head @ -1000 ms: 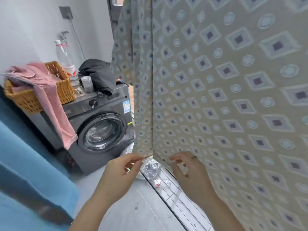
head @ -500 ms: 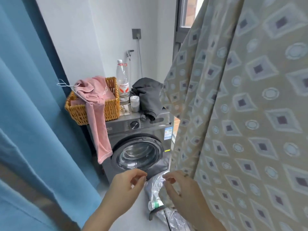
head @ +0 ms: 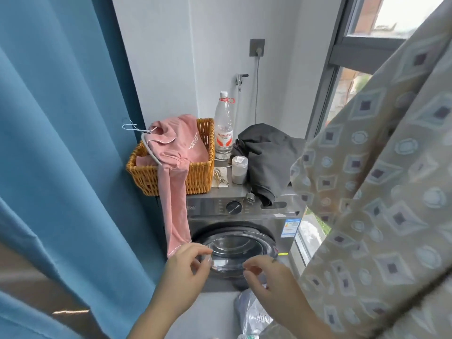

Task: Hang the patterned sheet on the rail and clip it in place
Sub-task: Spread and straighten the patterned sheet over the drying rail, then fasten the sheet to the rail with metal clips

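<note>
Nearest, both hands are raised side by side in front of the washer door. The left hand (head: 182, 270) is loosely curled, thumb and forefinger close together, and holds nothing that can be seen. The right hand (head: 266, 277) is curled the same way, fingertips bent inward, also with nothing visible in its grip; a thin ring shows on one finger. The two hands are near each other but apart.

Just right of the right hand hangs the sheet (head: 381, 216), beige with a diamond and circle pattern, falling from the upper right corner down past the wrist. Its edge lies beside the right forearm; whether it touches cannot be told. The rail is out of view.

Below the right hand lies a crumpled plastic bag (head: 252, 311) on the floor. Left of the left hand hangs a blue curtain (head: 61, 143).

Beyond both hands stands the grey washer (head: 234, 216). On its top, above the left hand, sits a wicker basket (head: 195, 177) with a pink garment (head: 176, 192) draped over its front and a hanger (head: 137, 129) at its rim. Right of the basket stand a clear bottle (head: 223, 128) and a small white jar (head: 239, 168), then a dark cloth (head: 266, 155).

Farthest, a wall socket (head: 257, 47) and a window (head: 367, 33).
</note>
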